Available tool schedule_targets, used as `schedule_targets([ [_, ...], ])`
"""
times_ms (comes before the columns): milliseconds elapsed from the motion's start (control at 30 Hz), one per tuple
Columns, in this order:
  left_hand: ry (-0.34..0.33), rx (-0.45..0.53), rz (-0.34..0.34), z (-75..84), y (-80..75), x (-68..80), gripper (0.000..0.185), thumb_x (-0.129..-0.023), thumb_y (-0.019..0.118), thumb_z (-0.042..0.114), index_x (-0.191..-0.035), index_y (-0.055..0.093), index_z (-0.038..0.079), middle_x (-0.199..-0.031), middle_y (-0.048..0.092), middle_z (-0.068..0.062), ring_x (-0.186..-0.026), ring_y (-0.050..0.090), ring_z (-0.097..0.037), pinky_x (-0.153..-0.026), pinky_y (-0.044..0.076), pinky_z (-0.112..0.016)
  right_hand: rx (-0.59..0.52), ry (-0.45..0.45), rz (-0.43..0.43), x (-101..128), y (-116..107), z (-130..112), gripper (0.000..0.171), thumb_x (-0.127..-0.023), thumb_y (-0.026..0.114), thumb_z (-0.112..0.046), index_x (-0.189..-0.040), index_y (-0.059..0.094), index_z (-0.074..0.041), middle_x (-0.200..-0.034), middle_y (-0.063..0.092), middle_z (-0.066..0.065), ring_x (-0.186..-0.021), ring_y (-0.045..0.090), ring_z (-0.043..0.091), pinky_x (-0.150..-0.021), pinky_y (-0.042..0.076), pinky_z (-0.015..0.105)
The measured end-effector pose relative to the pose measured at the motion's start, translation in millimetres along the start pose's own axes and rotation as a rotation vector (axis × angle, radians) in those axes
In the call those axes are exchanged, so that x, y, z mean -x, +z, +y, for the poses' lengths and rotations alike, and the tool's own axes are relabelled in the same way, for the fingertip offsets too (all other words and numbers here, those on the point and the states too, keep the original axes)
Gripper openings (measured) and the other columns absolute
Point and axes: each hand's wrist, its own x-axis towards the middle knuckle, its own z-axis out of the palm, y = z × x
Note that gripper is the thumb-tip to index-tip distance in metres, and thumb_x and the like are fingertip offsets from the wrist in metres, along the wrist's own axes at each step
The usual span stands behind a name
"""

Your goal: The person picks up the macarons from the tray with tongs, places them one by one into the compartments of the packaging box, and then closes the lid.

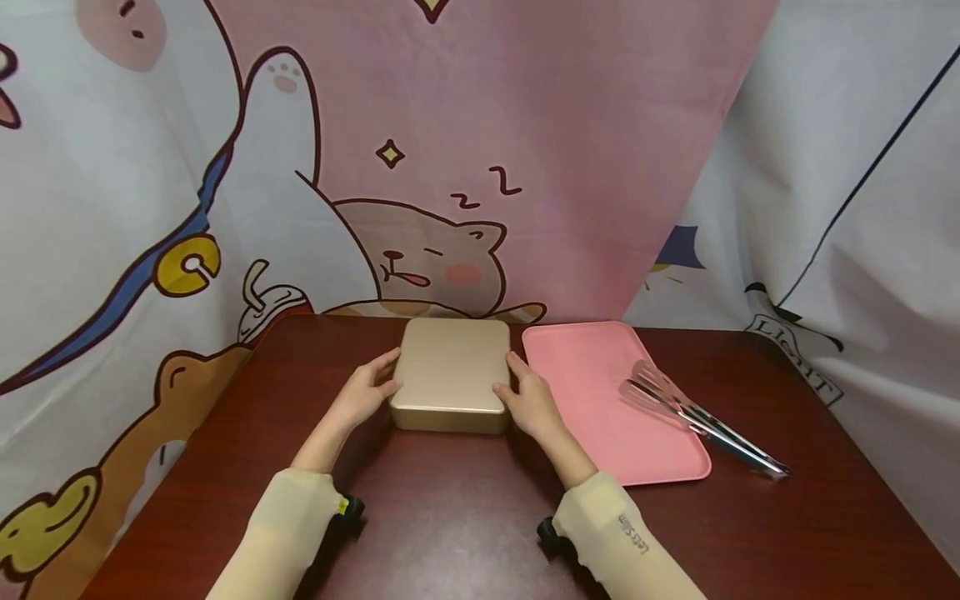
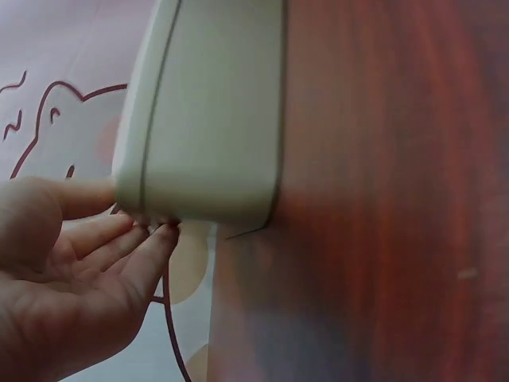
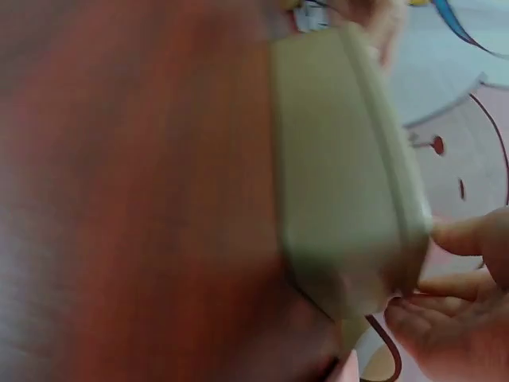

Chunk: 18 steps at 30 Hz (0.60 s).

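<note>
Nearest the person, two cream sleeves reach forward over the dark red table (image 1: 450, 517). The left hand (image 1: 363, 396) and right hand (image 1: 528, 404) flank the gold tin (image 1: 452, 373), equally near, fingers lightly bent against its left and right sides. The tin lies between them, dead ahead, its long axis running away from the person. Just right lies a pink tray (image 1: 592, 400) bearing metal tongs (image 1: 690, 412).
</note>
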Motion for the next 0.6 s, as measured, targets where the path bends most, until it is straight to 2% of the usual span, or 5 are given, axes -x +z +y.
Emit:
schedule_targets([
  [133,-0.021,0.022,0.01,1.5,-7.7,-13.3,0.063,-0.099,0.057,0.007,-0.154,0.028,-0.005,-0.156,0.034,-0.029,-0.143,0.04,-0.043,-0.111,0.041,-0.054,-0.057,0.035,0.048,-23.8,-10.8,1.9,0.052,-0.095,0.064,-0.011,-0.142,0.05,0.006,-0.144,0.053,0.028,-0.135,0.05,0.041,-0.112,0.04,0.051],
  [233,-0.042,0.007,0.029,-0.1,-9.7,-29.3,0.063,-0.101,0.055,0.013,-0.155,0.028,-0.002,-0.159,0.031,-0.027,-0.145,0.036,-0.042,-0.114,0.037,-0.054,-0.073,0.007,0.031,-48.4,-11.0,7.0,0.054,-0.098,0.06,-0.01,-0.147,0.044,0.005,-0.151,0.044,0.027,-0.14,0.044,0.041,-0.115,0.037,0.051],
  [400,-0.101,0.003,-0.015,-8.8,-4.9,-47.9,0.063,-0.104,0.051,0.02,-0.157,0.024,0.0,-0.161,0.028,-0.024,-0.151,0.025,-0.038,-0.121,0.024,-0.054,0.052,-0.054,-0.081,-75.3,4.3,20.7,0.054,-0.105,0.047,-0.014,-0.153,0.031,0.004,-0.161,0.029,0.023,-0.15,0.028,0.037,-0.123,0.024,0.048],
  [500,-0.105,0.024,-0.028,-12.4,-2.3,-51.1,0.063,-0.104,0.051,0.02,-0.157,0.024,-0.001,-0.162,0.027,-0.022,-0.152,0.022,-0.036,-0.123,0.021,-0.052,0.103,-0.073,-0.078,-78.9,12.0,25.1,0.052,-0.106,0.044,-0.013,-0.152,0.033,0.007,-0.159,0.032,0.024,-0.149,0.03,0.038,-0.122,0.024,0.048],
  [600,-0.077,0.036,-0.02,-11.7,-2.7,-51.7,0.062,-0.104,0.051,0.018,-0.156,0.025,-0.003,-0.161,0.029,-0.022,-0.151,0.025,-0.036,-0.122,0.023,-0.051,0.124,-0.093,-0.044,-80.6,14.1,23.7,0.05,-0.105,0.044,-0.011,-0.15,0.035,0.009,-0.157,0.036,0.026,-0.148,0.033,0.039,-0.122,0.026,0.049],
])
